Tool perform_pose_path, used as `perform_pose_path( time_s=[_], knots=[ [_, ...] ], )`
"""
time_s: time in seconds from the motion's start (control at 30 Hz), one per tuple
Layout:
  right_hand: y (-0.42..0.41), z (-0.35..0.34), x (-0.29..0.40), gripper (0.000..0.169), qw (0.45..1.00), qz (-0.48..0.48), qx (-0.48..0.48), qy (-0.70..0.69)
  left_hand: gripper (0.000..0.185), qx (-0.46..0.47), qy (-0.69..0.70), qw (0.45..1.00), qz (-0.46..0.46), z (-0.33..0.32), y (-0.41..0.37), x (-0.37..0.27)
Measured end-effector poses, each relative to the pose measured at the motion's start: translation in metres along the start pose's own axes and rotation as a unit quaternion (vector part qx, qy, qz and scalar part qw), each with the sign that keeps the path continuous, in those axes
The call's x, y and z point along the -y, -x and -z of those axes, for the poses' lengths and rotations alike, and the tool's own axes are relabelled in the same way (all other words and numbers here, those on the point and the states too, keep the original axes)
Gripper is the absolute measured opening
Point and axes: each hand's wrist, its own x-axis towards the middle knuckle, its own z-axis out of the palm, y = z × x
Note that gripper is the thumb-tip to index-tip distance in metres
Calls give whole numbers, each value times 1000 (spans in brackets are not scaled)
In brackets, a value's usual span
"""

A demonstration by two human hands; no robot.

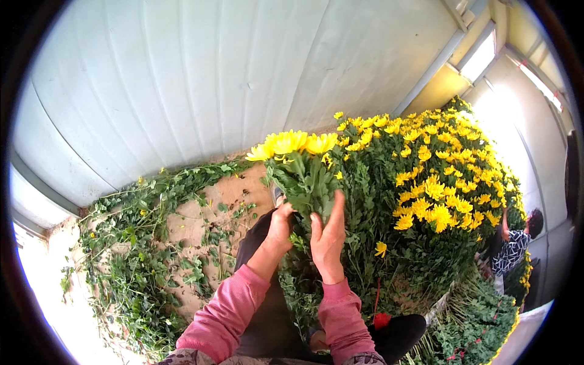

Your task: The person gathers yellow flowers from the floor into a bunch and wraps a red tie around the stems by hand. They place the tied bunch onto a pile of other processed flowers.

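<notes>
A bunch of yellow chrysanthemums (292,143) with broad green leaves stands upright in front of me, its blooms at the top. My left hand (278,226) grips the bunch low on its left side, with the fingers partly hidden behind leaves. On the other side, my right hand (329,242) is spread, thumb and forefinger apart, against the lower leaves. Cut stems with green leaves (296,292) lie below and between my forearms. To the right rises a large heap of yellow chrysanthemums (440,200).
Stripped stems and leaves (132,255) litter the floor (187,223) at left. A corrugated metal wall (205,82) runs behind. Red string (382,321) lies by my dark-trousered knee (404,337). Tied bundles (479,328) lie lower right, near another person (513,248).
</notes>
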Motion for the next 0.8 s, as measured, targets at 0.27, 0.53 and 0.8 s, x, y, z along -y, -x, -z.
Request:
perform_pose_path(
  time_s=[0.27,0.53,0.8],
  knots=[
    [20,-10,-12,45,996,56,71,-20,53,24,-257,965,-51,-17,16,-11],
    [39,8,-85,28,938,-201,132,-249,38,-149,-203,962,-102,20,37,-42],
    [105,-72,-268,34,909,-378,167,-51,55,-115,-276,952,-62,12,39,-44]
  ],
)
